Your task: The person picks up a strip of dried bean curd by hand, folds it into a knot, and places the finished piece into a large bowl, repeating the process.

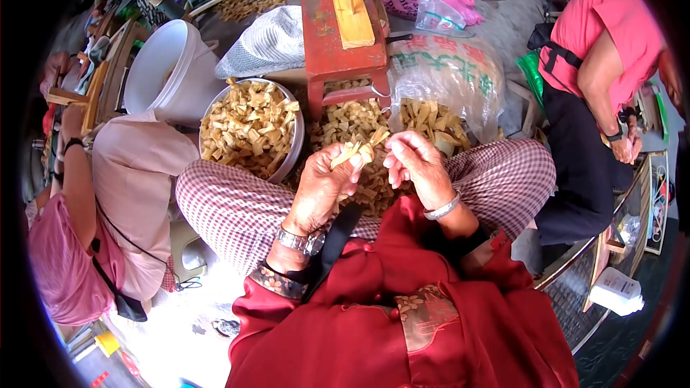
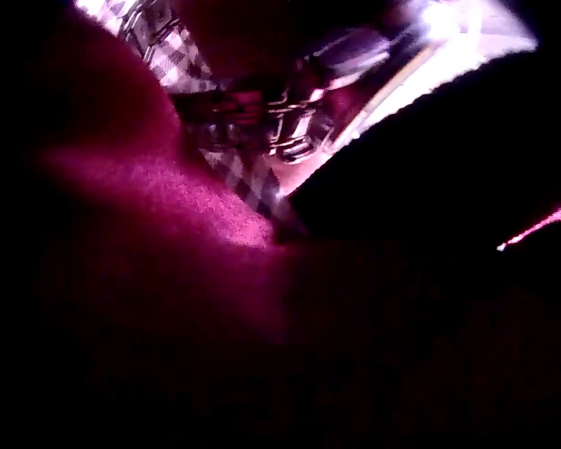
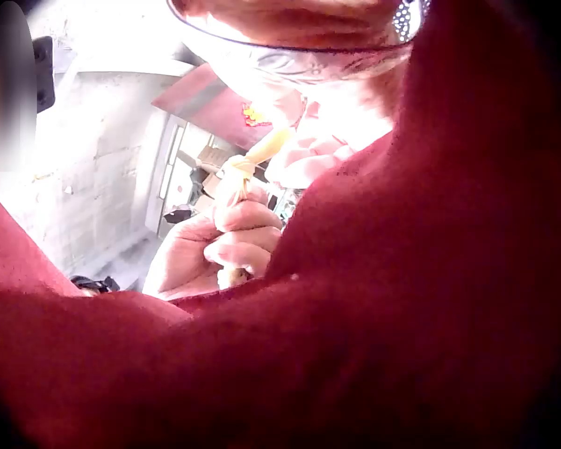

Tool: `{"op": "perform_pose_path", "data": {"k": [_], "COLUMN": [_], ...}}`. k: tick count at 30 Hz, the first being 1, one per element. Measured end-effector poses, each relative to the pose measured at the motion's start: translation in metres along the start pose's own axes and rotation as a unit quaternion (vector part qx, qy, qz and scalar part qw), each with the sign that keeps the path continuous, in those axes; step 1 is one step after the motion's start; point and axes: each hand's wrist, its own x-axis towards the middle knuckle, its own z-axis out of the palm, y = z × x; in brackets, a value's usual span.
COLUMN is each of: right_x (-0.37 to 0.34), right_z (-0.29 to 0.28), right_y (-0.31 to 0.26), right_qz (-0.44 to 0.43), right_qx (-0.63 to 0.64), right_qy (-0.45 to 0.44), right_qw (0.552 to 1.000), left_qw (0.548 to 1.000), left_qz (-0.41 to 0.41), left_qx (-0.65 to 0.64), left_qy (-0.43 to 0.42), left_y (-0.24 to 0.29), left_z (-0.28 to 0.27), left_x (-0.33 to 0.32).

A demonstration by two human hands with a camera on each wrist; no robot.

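My left hand (image 1: 327,183), with a metal watch on its wrist, grips a pale yellow knotted strip (image 1: 359,151) between thumb and fingers. Just to its right is my right hand (image 1: 420,169), a silver bangle on its wrist, with thumb and fingertips pinched at the strip's far end. In the right wrist view, the strip (image 3: 271,145) runs from the curled left fingers (image 3: 248,217) up to the right hand. Heaped yellow knotted pieces (image 1: 350,122) lie right beyond both hands. Dark sleeve cloth covers most of the left wrist view.
A round tub (image 1: 298,136) full of such pieces stands at the left knee. Ahead is a red wooden bench (image 1: 345,61) bearing a wooden block (image 1: 352,25). A clear printed plastic bag (image 1: 449,72) lies right of it; a white bucket (image 1: 190,65) stands left. People sit on both sides.
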Motion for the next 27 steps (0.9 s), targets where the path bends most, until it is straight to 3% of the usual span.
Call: {"op": "perform_pose_path", "data": {"k": [4, 8, 11, 16, 20, 23, 27], "right_x": [0.000, -0.003, 0.001, -0.008, -0.006, -0.009, -0.004], "right_z": [0.003, 0.013, 0.019, 0.027, 0.027, 0.028, 0.026], "right_y": [0.002, 0.000, 0.009, -0.012, -0.005, -0.006, 0.000], "right_qz": [-0.101, -0.146, -0.241, -0.197, -0.252, -0.232, -0.343], "right_qx": [-0.032, -0.115, -0.194, -0.336, -0.368, -0.387, -0.463], "right_qy": [-0.004, 0.000, 0.007, 0.021, -0.003, -0.006, 0.008], "right_qw": [0.994, 0.983, 0.951, 0.921, 0.895, 0.893, 0.817], "left_qw": [0.998, 0.999, 1.000, 0.997, 0.997, 0.997, 0.997], "left_qz": [-0.018, -0.014, -0.006, 0.013, -0.010, -0.032, -0.042], "left_qx": [-0.060, -0.045, -0.020, 0.078, 0.071, 0.066, 0.057], "left_qy": [-0.033, -0.018, -0.006, -0.011, -0.016, -0.022, -0.018], "left_y": [-0.001, -0.001, -0.004, -0.006, -0.004, -0.004, -0.003], "left_z": [-0.004, -0.002, -0.001, -0.003, -0.004, -0.006, -0.003], "left_x": [0.000, 0.000, 0.001, 0.002, 0.000, 0.000, 0.001]}}
